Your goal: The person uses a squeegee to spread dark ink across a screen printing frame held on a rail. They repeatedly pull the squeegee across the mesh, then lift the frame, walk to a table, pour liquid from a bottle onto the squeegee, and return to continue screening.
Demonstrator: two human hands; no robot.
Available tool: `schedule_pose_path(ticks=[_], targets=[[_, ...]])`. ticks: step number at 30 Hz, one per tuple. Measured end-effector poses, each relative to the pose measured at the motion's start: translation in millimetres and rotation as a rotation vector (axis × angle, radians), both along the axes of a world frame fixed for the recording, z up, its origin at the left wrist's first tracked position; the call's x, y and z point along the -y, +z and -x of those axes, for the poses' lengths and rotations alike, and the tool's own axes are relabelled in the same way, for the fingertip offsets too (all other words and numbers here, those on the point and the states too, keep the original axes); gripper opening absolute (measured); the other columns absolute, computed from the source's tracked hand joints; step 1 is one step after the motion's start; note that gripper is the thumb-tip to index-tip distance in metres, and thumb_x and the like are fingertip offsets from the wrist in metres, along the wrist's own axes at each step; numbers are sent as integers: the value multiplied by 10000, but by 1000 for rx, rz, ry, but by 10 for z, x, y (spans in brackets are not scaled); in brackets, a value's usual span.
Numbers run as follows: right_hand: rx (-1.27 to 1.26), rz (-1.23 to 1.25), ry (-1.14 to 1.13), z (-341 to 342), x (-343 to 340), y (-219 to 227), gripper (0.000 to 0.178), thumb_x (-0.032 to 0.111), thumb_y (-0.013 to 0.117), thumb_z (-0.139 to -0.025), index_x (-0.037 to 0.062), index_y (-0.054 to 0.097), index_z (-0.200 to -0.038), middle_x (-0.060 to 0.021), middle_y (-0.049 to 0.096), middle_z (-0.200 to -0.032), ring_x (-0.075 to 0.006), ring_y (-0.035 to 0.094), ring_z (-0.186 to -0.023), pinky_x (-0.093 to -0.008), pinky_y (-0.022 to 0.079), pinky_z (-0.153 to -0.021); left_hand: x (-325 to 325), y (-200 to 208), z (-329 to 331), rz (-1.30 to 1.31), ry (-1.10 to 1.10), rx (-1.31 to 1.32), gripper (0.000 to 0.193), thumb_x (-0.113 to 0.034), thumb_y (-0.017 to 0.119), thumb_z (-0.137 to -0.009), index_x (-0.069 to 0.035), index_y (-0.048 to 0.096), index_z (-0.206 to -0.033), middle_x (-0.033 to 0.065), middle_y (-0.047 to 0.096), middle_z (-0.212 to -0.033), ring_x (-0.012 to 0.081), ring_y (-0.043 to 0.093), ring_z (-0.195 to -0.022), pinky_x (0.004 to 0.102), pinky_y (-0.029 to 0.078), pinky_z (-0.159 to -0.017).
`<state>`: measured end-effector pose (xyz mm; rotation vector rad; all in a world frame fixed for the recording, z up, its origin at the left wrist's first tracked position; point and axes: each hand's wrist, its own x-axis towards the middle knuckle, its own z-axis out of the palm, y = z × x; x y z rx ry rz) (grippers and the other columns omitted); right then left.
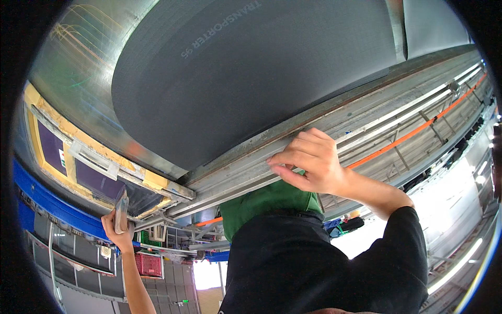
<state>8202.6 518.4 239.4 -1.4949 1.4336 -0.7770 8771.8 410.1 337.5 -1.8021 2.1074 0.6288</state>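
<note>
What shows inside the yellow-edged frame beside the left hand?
Inside the yellow-edged frame, a dark purple surface shows. The flat tool in the left hand covers part of it; what lies behind the tool cannot be seen.

We look from the wearer's head through a wide fisheye lens, the left of a side-by-side pair, facing steeply down past the black shirt at lower centre. The dark grey sheet spreads large across the upper middle; the right hand, right of centre, shows bigger than the left hand at lower left. The orange strip bends toward the right rim.
</note>
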Motion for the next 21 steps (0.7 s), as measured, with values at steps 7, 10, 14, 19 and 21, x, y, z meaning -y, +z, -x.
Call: schedule_pose_path(ticks=[7,10,14,19,21], targets=[[324,441,-129,539,1384,-130,160,186,641,-904,50,711,-952,-102,710,-843,-245,670,-784,-317,505,-732,10,-28,-107,25,-81,9,338,55,703,-701,6,637,-1028,149,576,-964,379,580,-899,439,478,-815],[398,371,-63,530,1821,-95,253,215,552,-953,13,699,-998,-130,722,-835,-250,675,-765,-297,502,-742,43,-12,-8,-17,-26,13,216,52,660,-812,13,632,-1022,162,577,-964,382,573,-907,449,472,-816],[470,271,49,461,2126,-56,384,254,433,-1019,-35,682,-1059,-166,738,-826,-256,681,-740,-270,497,-756,27,-15,17,13,-77,-18,309,60,679,-734,-1,634,-1033,157,570,-951,388,569,-910,448,464,-818],[508,342,107,473,2191,-107,532,267,309,-1079,-97,693,-1016,-205,752,-815,-257,683,-710,-243,493,-769,-3,-45,-120,15,-40,-21,434,72,720,-646,-8,654,-1067,141,572,-960,366,576,-915,437,464,-827],[701,491,95,370,2214,-430,555,216,295,-1060,-82,718,-858,-222,750,-834,-259,684,-727,-251,499,-784,0,-3,-87,19,-39,-30,356,45,740,-708,4,654,-1051,140,573,-954,357,575,-908,435,462,-826]])
